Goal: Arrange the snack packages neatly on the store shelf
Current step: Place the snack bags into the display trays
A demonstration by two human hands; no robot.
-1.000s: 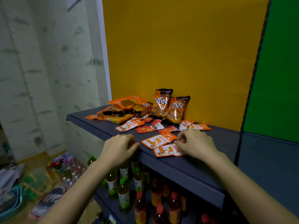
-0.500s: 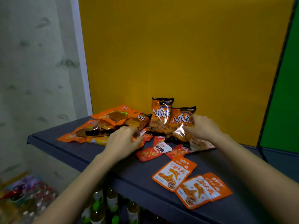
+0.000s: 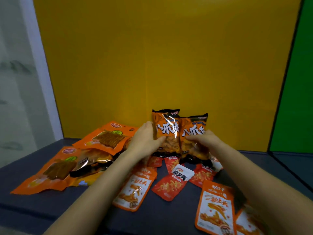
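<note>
Both lettered "八爪": left bag (image 3: 165, 131), left hand (image 3: 145, 141) fingers (image 3: 147, 128) curled round it; right bag (image 3: 193, 129), gripped by right hand (image 3: 205, 141). Front sachet (image 3: 216, 209) reads "一秒上头".

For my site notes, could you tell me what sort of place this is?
Likely a small shop, or a mock-up of one: sealed snack packages lie scattered on a dark shelf backed by a yellow panel, with the left hand and right hand holding two upright bags.

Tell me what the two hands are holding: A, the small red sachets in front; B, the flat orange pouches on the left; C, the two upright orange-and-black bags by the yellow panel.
C: the left hand grips the left upright bag and the right hand the right upright bag, in front of the yellow panel.
</note>
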